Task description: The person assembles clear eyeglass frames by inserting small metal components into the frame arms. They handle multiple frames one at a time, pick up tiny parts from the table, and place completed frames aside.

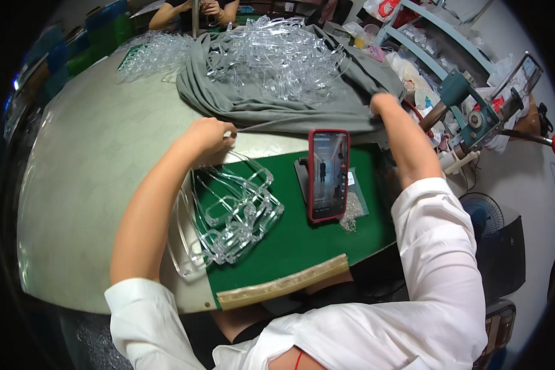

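Observation:
My left hand [211, 135] is above the mat's far left corner, beside the front edge of a grey cloth [213, 95]. Its fingers curl in, and what they grip, if anything, is hard to make out. Just below it, clear plastic eyeglass frames [243, 228] lie in a loose bundle, partly on the green mat [283, 246] and partly on the table. My right hand [383, 105], slightly blurred, is closed on the cloth's right side, its fingertips mostly hidden. A large heap of clear frames [277, 58] rests on the cloth.
A red-cased phone [328, 176] stands upright on the mat, beside a small bag [356, 194] with tiny pieces spilling out. More clear frames [157, 58] lie far left on the pale table [92, 166]. A green clamp-like device [472, 114] is at right. Another person's hands [211, 9] show across the table.

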`<act>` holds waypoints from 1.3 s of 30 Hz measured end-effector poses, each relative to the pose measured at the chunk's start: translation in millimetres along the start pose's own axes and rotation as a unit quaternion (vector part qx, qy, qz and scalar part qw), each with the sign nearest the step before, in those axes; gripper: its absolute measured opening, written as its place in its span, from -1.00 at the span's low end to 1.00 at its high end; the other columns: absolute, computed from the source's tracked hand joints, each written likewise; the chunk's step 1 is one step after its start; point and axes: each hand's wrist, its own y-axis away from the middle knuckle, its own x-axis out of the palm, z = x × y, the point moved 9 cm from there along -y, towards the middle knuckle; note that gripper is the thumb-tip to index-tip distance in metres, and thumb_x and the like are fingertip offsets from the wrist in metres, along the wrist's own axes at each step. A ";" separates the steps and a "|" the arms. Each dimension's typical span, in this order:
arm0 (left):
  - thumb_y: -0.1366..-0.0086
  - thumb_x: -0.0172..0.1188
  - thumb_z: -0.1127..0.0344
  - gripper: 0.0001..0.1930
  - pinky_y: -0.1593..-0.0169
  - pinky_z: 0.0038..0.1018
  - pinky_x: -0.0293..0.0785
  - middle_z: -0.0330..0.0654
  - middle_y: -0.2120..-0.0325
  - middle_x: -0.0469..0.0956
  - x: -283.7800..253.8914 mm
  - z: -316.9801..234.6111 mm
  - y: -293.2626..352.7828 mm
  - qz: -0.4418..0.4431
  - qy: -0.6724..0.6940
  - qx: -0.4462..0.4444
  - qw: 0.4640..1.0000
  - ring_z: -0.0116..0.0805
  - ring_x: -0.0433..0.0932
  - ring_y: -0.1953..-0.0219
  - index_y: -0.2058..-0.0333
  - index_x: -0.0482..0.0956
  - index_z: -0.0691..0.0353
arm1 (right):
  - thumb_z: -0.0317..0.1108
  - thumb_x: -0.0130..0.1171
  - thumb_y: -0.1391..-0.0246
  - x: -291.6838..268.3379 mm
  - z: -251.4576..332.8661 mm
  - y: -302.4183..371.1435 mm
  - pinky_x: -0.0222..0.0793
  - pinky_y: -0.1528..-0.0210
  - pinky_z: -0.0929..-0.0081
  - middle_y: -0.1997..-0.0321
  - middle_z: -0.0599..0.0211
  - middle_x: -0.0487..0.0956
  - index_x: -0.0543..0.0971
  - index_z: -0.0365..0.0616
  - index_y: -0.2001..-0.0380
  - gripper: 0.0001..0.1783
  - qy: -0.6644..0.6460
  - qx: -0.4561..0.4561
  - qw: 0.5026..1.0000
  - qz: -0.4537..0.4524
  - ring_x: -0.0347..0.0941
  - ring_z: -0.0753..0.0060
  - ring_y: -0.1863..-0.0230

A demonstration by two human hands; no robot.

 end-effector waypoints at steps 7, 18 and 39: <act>-0.12 0.19 0.18 -0.80 0.17 -0.24 0.48 -0.05 0.43 0.61 -39.5 15.9 -16.6 -0.157 0.151 0.031 0.975 -0.02 0.57 0.31 0.38 0.65 0.15 | -0.20 0.22 0.13 -39.8 58.9 -31.8 0.39 -0.03 0.32 0.01 -0.03 0.51 0.56 -0.23 0.10 -0.51 -0.214 -0.055 0.968 -0.117 0.46 0.10 -0.02; -0.04 0.29 -0.15 -0.02 -0.06 -0.35 0.27 0.02 -0.18 0.20 3.9 42.1 -115.0 -0.108 0.605 -0.180 0.768 -0.15 0.30 -0.08 -0.32 -0.04 0.05 | 0.21 0.42 0.30 -40.5 192.8 -37.0 0.48 0.19 0.38 -0.41 -0.05 -0.16 -0.33 0.06 -0.37 0.39 -0.702 -0.210 0.648 0.208 -0.07 -0.19 -0.35; -0.14 0.23 -0.02 -0.46 -0.09 -0.39 0.20 -0.33 -0.01 0.49 -216.0 65.6 -21.1 -0.285 0.461 -0.015 0.840 -0.43 0.34 -0.11 -0.05 0.49 0.12 | -0.26 0.16 -0.07 -246.2 208.2 120.6 0.43 0.50 0.63 -0.09 0.09 0.35 0.31 -0.07 -0.02 -0.54 -0.761 -0.486 0.417 0.102 0.54 0.24 0.33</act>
